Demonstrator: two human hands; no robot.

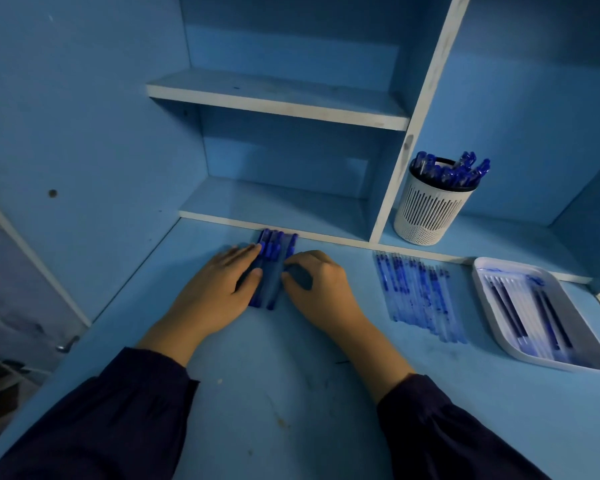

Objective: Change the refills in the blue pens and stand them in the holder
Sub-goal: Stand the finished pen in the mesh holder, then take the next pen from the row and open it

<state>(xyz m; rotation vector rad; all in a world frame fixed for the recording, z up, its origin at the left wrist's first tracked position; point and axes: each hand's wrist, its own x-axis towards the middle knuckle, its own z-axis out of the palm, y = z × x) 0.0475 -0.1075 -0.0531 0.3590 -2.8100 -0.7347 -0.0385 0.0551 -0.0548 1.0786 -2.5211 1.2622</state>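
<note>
While the flat row of glossy blue pens [273,279] is lying mid-frame on the matte blue surface [291,393], the left hand [219,289] is pressing it with nearly straight fingers. The right hand [317,285] is touching its right edge, fingers curled, grip unclear. The slotted white cylindrical holder [430,213] is standing upper right.

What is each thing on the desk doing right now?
Pens: lying flat, bunched between both hands.
Left hand: flat on pens.
Right hand: fingers curled, pinching pens.
Holder: upright, partly full.
Refills: lying in a row.
Tray: flat, partly full.
</note>
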